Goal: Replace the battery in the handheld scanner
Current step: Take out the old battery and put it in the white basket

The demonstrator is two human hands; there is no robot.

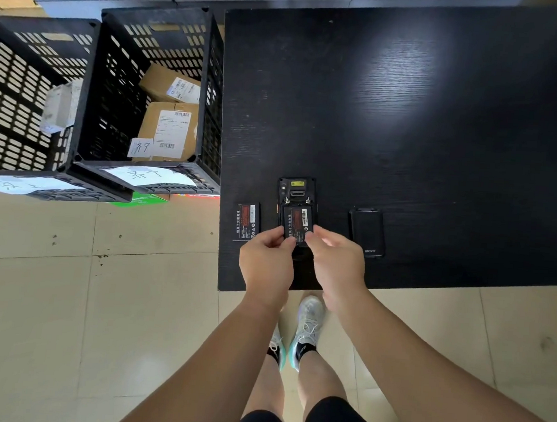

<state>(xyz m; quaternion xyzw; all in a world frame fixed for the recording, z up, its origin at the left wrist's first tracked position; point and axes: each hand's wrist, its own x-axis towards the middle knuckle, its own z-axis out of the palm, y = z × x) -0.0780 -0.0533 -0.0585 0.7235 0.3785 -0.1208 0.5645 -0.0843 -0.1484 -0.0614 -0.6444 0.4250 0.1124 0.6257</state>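
Observation:
The handheld scanner (pixel 296 190) lies face down near the front of the black table (pixel 408 121), its back open. A black battery (pixel 297 220) with a red label sits over the scanner's battery bay. My left hand (pixel 267 259) pinches the battery's near left corner, and my right hand (pixel 334 259) pinches its near right corner. A second, matching battery (pixel 246 220) lies flat on the table just left of the scanner. The black battery cover (pixel 367 232) lies to the scanner's right. The scanner's lower end is hidden by my fingers.
Two black slotted crates (pixel 154 86) (pixel 24 100) stand on the floor left of the table, holding cardboard parcels (pixel 169 124), with handwritten paper labels on their front rims. The table's front edge runs just below my hands. My feet stand on beige tiles under it.

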